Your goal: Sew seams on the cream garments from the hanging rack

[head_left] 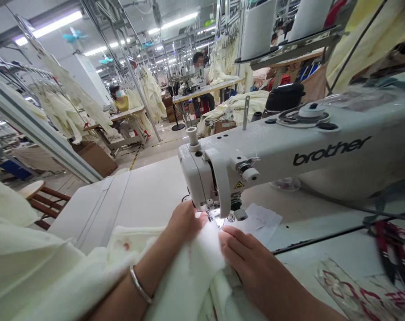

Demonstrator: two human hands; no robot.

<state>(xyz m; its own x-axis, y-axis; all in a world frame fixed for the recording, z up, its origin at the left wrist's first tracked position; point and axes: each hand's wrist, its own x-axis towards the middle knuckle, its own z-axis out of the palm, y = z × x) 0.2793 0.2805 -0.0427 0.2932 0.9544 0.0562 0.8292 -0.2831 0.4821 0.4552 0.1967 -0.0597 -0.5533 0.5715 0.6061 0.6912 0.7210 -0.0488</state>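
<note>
Cream fabric point(202, 254) lies under the needle area of a white sewing machine point(269, 138) and spills toward me and to the left. My left hand point(185, 218), with a silver bangle on its wrist, is closed on the fabric just left of the presser foot point(209, 216); its fingertips are partly hidden. On the other side, my right hand point(242, 249) has its fingers bent and pressed together on the fabric's right edge, close to the lit needle plate point(219, 221). The thumb of that hand is out of sight.
Red-handled snips point(391, 249) lie at the right, beside a patterned piece point(346, 285). A white scrap point(261, 218) rests behind my right hand. Thread cones point(259, 31) stand above the machine. A wooden stool point(43, 196) is at the left; people work at other machines beyond.
</note>
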